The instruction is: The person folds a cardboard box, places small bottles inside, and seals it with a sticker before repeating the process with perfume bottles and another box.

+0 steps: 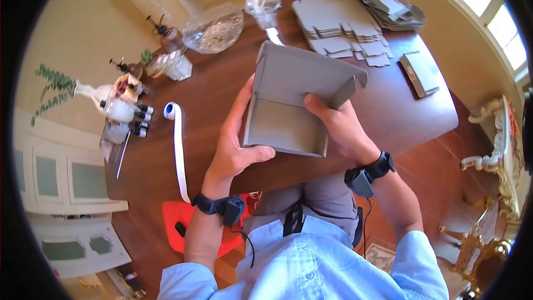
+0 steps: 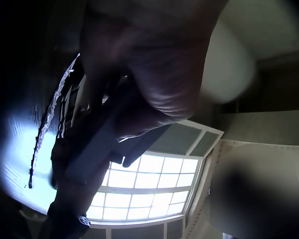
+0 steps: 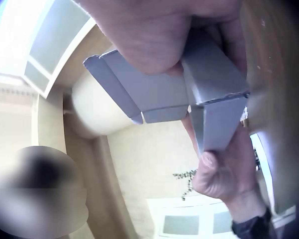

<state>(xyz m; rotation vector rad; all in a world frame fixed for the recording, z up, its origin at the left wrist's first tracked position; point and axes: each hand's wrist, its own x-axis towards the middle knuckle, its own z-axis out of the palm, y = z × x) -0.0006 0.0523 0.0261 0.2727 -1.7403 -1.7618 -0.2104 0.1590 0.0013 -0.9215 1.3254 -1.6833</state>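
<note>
Grey box is held up between both hands, over the near edge of the dark table. My left hand grips its left side, the thumb laid along the near wall and the fingers round the outside. My right hand pinches the right wall, thumb inside; from the head view I cannot tell how its fingers lie beneath. Past the grip, the lid panel stands raised at the far side, a side flap bent at its right end. I judge the step in hand to be shaping the box from a flat blank, with base and walls up; the next move calls for steadying the walls and working that flap inward.

Inside the box I see plain grey floor. Farther out, a glass bowl holds a heap of small pale pieces, and a clear glass beside it carries upright white strips. A white vase bears a green sprig. To the right lies a stack of flat blanks, with a smaller folded carton apart from it; I cannot see into that one.
</note>
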